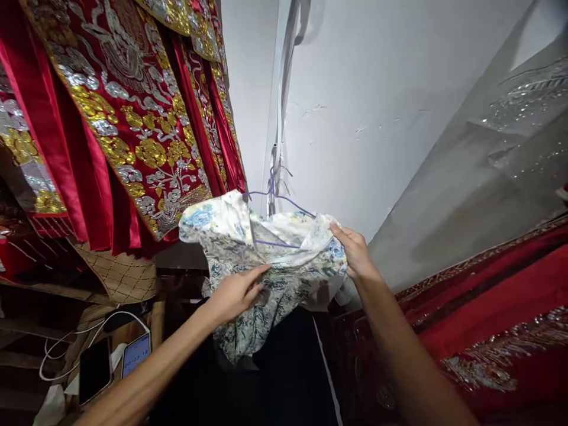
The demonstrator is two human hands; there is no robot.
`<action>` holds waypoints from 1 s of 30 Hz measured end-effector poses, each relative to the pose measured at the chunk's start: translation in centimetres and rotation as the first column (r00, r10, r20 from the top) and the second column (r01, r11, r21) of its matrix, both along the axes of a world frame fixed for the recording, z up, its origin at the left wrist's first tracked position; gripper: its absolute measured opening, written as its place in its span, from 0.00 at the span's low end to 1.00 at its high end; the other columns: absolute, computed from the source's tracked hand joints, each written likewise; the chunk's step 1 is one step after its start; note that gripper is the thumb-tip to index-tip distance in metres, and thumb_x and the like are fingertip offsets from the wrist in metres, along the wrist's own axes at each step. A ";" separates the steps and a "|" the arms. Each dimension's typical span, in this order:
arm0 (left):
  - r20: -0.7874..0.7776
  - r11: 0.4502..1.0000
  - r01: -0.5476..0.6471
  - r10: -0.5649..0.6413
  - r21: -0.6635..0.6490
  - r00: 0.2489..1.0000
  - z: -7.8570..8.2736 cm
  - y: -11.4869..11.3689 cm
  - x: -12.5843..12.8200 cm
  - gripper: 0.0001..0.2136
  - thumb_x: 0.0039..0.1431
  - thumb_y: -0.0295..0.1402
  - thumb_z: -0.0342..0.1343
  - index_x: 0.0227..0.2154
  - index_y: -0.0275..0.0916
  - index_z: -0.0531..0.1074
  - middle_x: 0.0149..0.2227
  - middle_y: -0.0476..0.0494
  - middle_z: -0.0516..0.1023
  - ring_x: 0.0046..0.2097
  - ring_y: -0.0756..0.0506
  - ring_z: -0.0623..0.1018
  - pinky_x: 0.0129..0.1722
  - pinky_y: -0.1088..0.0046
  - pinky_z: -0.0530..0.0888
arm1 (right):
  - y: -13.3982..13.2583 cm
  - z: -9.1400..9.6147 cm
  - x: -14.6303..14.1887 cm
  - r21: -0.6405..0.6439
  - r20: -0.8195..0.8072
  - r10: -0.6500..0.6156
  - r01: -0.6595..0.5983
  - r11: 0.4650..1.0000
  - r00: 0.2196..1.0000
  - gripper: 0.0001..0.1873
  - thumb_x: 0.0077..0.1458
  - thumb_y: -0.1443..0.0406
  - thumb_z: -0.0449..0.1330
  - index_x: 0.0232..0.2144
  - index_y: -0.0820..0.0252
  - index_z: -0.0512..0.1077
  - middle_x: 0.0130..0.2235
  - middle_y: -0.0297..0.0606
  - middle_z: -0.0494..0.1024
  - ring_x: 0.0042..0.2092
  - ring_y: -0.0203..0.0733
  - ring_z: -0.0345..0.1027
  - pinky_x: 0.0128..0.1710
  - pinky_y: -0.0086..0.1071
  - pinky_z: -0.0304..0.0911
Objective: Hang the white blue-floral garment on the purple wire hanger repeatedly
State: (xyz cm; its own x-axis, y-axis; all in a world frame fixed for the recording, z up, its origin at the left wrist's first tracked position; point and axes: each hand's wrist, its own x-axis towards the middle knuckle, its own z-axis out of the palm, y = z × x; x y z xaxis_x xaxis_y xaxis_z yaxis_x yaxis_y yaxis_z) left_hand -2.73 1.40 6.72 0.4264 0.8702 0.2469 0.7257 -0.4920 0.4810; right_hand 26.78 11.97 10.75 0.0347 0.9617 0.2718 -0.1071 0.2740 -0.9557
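A floral dress [270, 290], white with blue and grey-green flowers, hangs on a purple wire hanger [277, 243] in the middle of the view. The hanger's hook reaches up to a grey-white rail or pipe at the wall. My left hand [237, 294] is at the front of the dress below the neckline, its index finger stretched along the fabric and the other fingers curled. At the right shoulder, my right hand [355, 248] grips the dress between thumb and fingers. The lower part of the dress falls toward my dark clothing.
Red robes [133, 118] with gold and silver sequins hang at the left. Below them lie a lit phone showing a timer [135, 355], a dark phone [95, 370] and a white cable [44, 361]. Red beaded fabric [501, 319] is at the right, by the white wall [377, 89].
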 end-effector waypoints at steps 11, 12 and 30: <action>0.173 0.933 -0.340 0.357 -0.118 0.918 -10.3 5.4 4.6 0.15 0.63 0.48 0.50 0.38 0.41 0.70 0.37 0.40 0.79 0.38 0.41 0.79 0.38 0.67 0.71 | -1.4 -3.9 1.0 -0.095 -0.058 -0.040 0.035 0.995 0.998 0.24 0.43 0.47 0.71 0.33 0.60 0.80 0.33 0.42 0.84 0.32 0.50 0.78 0.32 0.37 0.72; 0.187 0.934 -0.337 0.355 -0.123 0.916 -10.2 5.6 4.8 0.15 0.63 0.48 0.51 0.38 0.41 0.71 0.37 0.40 0.79 0.38 0.41 0.79 0.38 0.67 0.71 | -1.4 -3.9 1.1 -0.094 -0.052 -0.038 0.033 0.995 0.998 0.24 0.44 0.46 0.70 0.33 0.60 0.80 0.32 0.41 0.84 0.32 0.50 0.78 0.32 0.37 0.71; 0.585 0.937 -0.223 0.342 -0.268 0.735 -11.7 5.3 6.5 0.16 0.59 0.44 0.53 0.23 0.38 0.69 0.20 0.51 0.68 0.24 0.50 0.67 0.26 0.76 0.61 | -1.8 -8.6 1.8 0.344 0.287 -0.625 0.531 0.774 0.726 0.34 0.50 0.51 0.66 0.56 0.59 0.66 0.51 0.48 0.74 0.53 0.52 0.67 0.54 0.46 0.63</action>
